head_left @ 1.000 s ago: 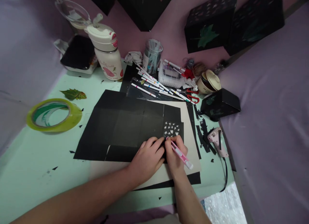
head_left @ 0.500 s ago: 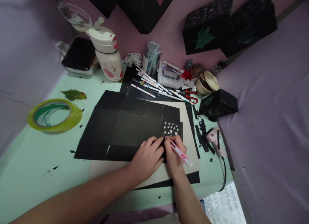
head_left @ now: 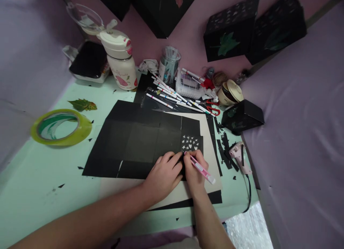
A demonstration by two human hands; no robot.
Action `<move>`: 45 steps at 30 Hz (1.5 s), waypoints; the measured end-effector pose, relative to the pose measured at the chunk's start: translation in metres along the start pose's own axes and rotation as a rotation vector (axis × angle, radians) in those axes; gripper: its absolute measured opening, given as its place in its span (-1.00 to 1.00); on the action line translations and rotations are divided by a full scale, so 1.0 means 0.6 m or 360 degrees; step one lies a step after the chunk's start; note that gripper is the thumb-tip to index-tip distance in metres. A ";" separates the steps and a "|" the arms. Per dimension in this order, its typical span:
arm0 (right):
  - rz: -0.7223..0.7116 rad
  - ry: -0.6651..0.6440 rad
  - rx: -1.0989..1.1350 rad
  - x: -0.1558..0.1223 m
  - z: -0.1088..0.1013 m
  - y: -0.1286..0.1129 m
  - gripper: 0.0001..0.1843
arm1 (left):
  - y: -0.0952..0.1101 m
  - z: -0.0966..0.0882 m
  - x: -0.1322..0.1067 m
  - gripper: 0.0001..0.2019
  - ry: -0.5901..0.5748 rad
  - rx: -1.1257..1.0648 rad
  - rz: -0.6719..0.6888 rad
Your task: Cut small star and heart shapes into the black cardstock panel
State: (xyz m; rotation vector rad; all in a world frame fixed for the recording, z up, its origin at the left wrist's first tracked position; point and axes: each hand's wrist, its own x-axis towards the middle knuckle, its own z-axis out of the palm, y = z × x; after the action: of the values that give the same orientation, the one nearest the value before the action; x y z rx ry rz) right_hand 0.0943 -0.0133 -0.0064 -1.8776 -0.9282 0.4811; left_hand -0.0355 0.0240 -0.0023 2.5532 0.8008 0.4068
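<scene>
"On the green table (head_left: 32,177), what's being worked on, and with what?"

"Black card (head_left: 142,138), laid flat over a white board (head_left: 211,166), with white stars and hearts (head_left: 190,146) seen near its right end. It's pressed by the left hand (head_left: 162,173), which is laid palm down, open, fingers a bit bent."

"And the right hand (head_left: 195,170)?"

"Closed around a pink cutter (head_left: 200,166), held slanted like a pen, its front end brought just below the stars, by the left fingertips. Whether the card is touched by the tip can't be told, too small to make out."

"Clutter nearby?"

"Yep: white pens (head_left: 160,101) and red scissors (head_left: 212,109) are scattered beyond the card, black scraps (head_left: 224,154) and a glue gun (head_left: 240,157) to its right, tape (head_left: 86,129) and a leaf (head_left: 83,105) to its left."
</scene>
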 end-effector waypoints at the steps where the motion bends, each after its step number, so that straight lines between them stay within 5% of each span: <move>1: -0.0002 -0.0009 0.0006 0.001 0.000 0.000 -0.83 | 0.000 0.000 0.000 -0.73 -0.0002 -0.0002 0.0002; 25: -0.0132 -0.0119 -0.0032 0.000 -0.008 0.009 -0.84 | -0.002 0.000 0.000 -0.78 -0.0012 -0.0006 0.0002; 36: -0.0811 -0.0758 -0.0236 0.036 -0.058 0.024 -0.84 | -0.002 -0.005 0.003 -0.81 -0.0038 -0.0043 -0.0007; 45: -0.0538 -0.0559 0.0069 0.053 -0.066 0.029 -0.89 | -0.003 -0.002 0.002 -0.73 -0.0044 -0.0008 -0.0006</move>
State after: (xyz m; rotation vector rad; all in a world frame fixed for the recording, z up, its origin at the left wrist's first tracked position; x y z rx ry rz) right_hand 0.1477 -0.0163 -0.0012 -1.5794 -1.4267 0.6270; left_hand -0.0358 0.0263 -0.0017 2.5466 0.7933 0.3708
